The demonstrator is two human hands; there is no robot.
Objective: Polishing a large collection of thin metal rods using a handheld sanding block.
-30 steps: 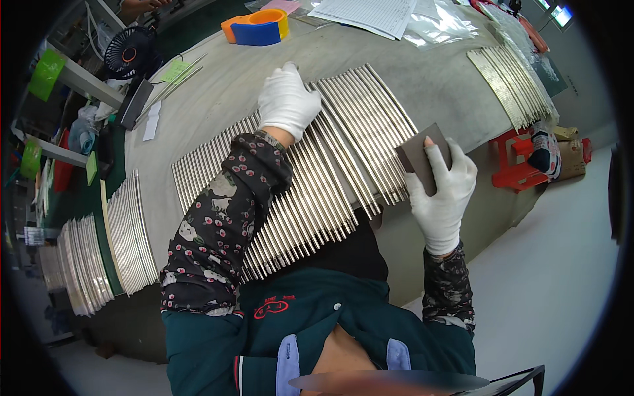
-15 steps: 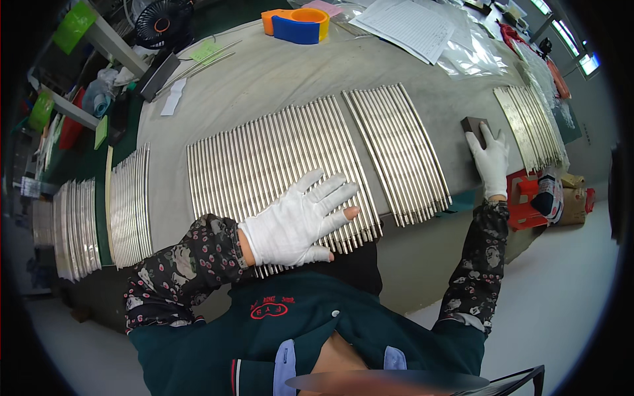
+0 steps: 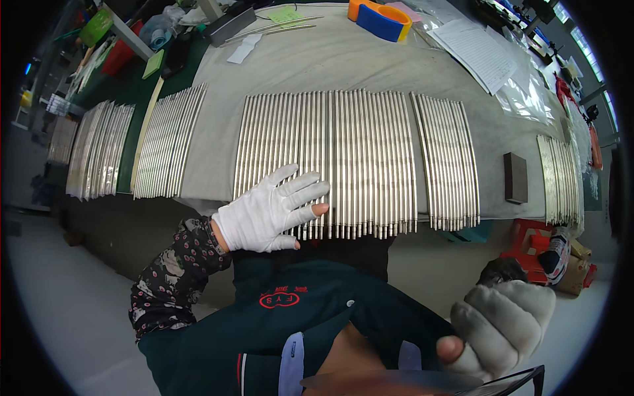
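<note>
My left hand [image 3: 274,210], in a white glove with bare thumb tip and one other bare fingertip, lies flat and open, fingers spread, on the near left part of a wide row of silvery metal rods [image 3: 373,162]. The rods lie side by side, pointing away from me. A narrower group of rods [image 3: 449,158] sits just to their right. My right hand [image 3: 505,327], also gloved, is raised close at the lower right, away from the table. Its fingers are curled into a fist with the bare thumb tip showing, and no object shows in it.
A dark brown rectangular block [image 3: 516,178] rests on the grey table cover [image 3: 389,69]. Thin rods [image 3: 560,181] lie at the far right, with further bundles [image 3: 170,142] on the left. Behind are an orange-and-blue tape ring [image 3: 380,21] and papers [image 3: 472,56]. A red stool [image 3: 525,244] stands below.
My right hand has left the dark block, come up toward me and closed into a fist. The block stays on the table. My left hand remains on the rods while the view has shifted.
</note>
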